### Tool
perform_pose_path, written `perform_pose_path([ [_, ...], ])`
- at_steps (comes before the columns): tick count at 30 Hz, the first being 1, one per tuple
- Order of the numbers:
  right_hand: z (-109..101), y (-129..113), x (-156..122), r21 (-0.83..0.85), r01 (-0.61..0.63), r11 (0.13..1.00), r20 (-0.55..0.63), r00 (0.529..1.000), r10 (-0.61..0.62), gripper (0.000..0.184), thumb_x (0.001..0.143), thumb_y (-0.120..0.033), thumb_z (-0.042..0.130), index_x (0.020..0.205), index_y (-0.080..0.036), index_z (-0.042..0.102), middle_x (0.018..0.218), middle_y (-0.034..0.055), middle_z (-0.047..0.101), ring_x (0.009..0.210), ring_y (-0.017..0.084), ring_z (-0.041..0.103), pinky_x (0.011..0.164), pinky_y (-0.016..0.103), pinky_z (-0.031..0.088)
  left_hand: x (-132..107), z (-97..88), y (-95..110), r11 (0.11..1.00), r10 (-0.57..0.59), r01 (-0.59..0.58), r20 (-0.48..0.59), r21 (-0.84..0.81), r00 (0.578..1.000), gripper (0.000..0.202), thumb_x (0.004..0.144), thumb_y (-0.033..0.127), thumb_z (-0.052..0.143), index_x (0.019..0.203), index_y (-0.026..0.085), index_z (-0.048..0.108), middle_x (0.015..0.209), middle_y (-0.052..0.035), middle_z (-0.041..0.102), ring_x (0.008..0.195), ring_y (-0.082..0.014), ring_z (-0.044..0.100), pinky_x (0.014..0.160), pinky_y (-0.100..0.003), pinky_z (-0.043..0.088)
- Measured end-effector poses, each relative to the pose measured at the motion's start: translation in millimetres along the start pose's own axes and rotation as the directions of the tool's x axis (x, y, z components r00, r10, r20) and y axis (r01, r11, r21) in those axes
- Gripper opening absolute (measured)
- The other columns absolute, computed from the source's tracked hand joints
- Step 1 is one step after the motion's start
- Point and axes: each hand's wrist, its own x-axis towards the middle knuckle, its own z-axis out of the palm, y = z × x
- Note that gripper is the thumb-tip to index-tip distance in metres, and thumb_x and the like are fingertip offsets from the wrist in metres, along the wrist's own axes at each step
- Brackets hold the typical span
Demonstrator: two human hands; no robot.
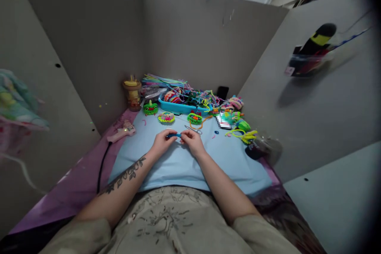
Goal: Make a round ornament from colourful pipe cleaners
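Note:
My left hand (163,139) and my right hand (192,141) meet over a light blue mat (178,162). Both pinch the ends of a short blue pipe cleaner (174,135) held level between them. Fingers of both hands are curled closed around it. Just beyond my right hand lie small scissors (193,129) on the mat. Several finished pipe-cleaner figures sit further back: a green one (150,108), a yellow and pink one (166,118) and a green and red one (194,118).
A blue tray (178,108) of coloured pipe cleaners stands at the back, with a yellow-lidded cup (132,93) to its left. A pink glue gun (122,132) with a black cord lies at left. Grey partition walls close in three sides. More craft pieces (242,127) lie at right.

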Motion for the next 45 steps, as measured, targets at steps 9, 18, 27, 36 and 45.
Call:
perform_pose_path([
  [9, -5.7, 3.0, -5.7, -0.069, 0.105, 0.992, 0.064, 0.993, -0.101, 0.027, 0.064, -0.033, 0.071, 0.083, -0.017, 0.063, 0.065, -0.0009, 0.064, 0.059, 0.013, 0.058, 0.061, 0.027, 0.049, -2.7, 4.5, -2.1, 0.990, 0.101, -0.101, 0.000, 0.099, 0.995, 0.022, 0.076, 0.029, 0.060, 0.093, 0.016, 0.067, 0.090, -0.0051, 0.070, 0.082, -0.0170, 0.063, 0.073, -0.026, 0.048],
  [18, -8.6, 4.6, -4.1, -0.221, 0.243, 0.945, 0.081, 0.970, -0.231, 0.010, 0.069, -0.026, 0.061, 0.077, -0.019, 0.061, 0.063, -0.0022, 0.061, 0.058, 0.014, 0.058, 0.060, 0.027, 0.047, -1.7, 3.3, -5.3, 0.991, 0.066, -0.076, 0.090, 0.114, 0.994, 0.024, 0.081, 0.035, 0.053, 0.086, 0.016, 0.068, 0.075, -0.0014, 0.069, 0.068, -0.0141, 0.061, 0.065, -0.024, 0.046],
  [27, -7.3, 5.9, -9.1, -0.403, 0.362, 0.840, 0.126, 0.932, -0.340, 0.009, 0.073, -0.024, 0.058, 0.080, -0.020, 0.061, 0.071, -0.0003, 0.064, 0.068, 0.016, 0.059, 0.067, 0.029, 0.048, -0.2, 3.4, -8.6, 0.999, -0.010, 0.003, 0.136, 0.051, 0.991, 0.030, 0.083, 0.036, 0.049, 0.093, 0.014, 0.068, 0.068, -0.0019, 0.067, 0.062, -0.0136, 0.060, 0.061, -0.024, 0.048],
  [36, -10.7, 15.6, 1.3, -0.276, 0.341, 0.899, -0.001, 0.935, -0.355, 0.020, 0.074, -0.027, 0.060, 0.092, -0.020, 0.060, 0.080, 0.0022, 0.065, 0.071, 0.016, 0.062, 0.068, 0.030, 0.051, 1.2, 2.6, -15.2, 0.994, 0.110, -0.110, -0.071, 0.007, 0.991, 0.021, 0.075, 0.029, 0.063, 0.092, 0.016, 0.067, 0.089, -0.0065, 0.069, 0.075, -0.0155, 0.062, 0.070, -0.027, 0.050],
  [45, -6.3, 3.4, -7.6, -0.435, 0.423, 0.795, 0.058, 0.894, -0.444, 0.012, 0.074, -0.026, 0.061, 0.083, -0.020, 0.066, 0.083, 0.0033, 0.067, 0.076, 0.017, 0.061, 0.069, 0.030, 0.050, 0.1, 3.0, -12.1, 0.985, 0.158, -0.155, -0.038, 0.079, 0.987, 0.019, 0.076, 0.029, 0.064, 0.090, 0.017, 0.068, 0.082, -0.0040, 0.070, 0.069, -0.0146, 0.062, 0.066, -0.025, 0.049],
])
